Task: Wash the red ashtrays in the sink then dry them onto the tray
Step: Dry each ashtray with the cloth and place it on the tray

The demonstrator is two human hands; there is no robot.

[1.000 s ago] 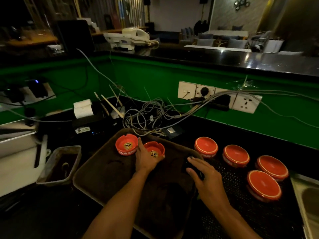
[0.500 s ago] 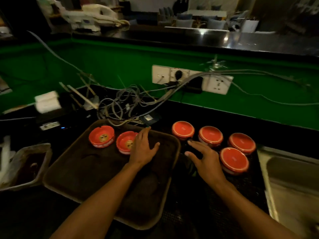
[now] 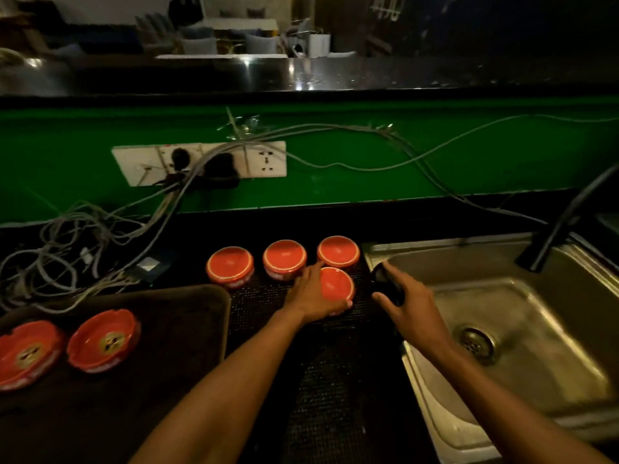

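Two red ashtrays [image 3: 28, 353] [image 3: 104, 339] sitting right way up on the brown tray [image 3: 187, 316], near left, so judged washed and dried. Four left: all upside down on the black mesh mat [image 3: 328, 390] between tray and sink [image 3: 502, 296]. Left hand [image 3: 315, 296] gripping the nearest inverted ashtray [image 3: 336, 283], fingers curled round its near rim, thumb along its left side; probably next one for the sink. Right hand [image 3: 413, 309] over the sink's left edge, pinching a dark object [image 3: 385, 279], maybe a sponge or scrubber; can't say which. Behind, three more inverted ashtrays [image 3: 230, 266] [image 3: 284, 257] [image 3: 338, 251] in a row, untouched. Roughly a third done. Tray cut off at left and bottom edges; leftmost ashtray partly cropped. Black faucet [image 3: 556, 229] at far right, no water visible. Dim and blurred overall; wet or dry not readable.
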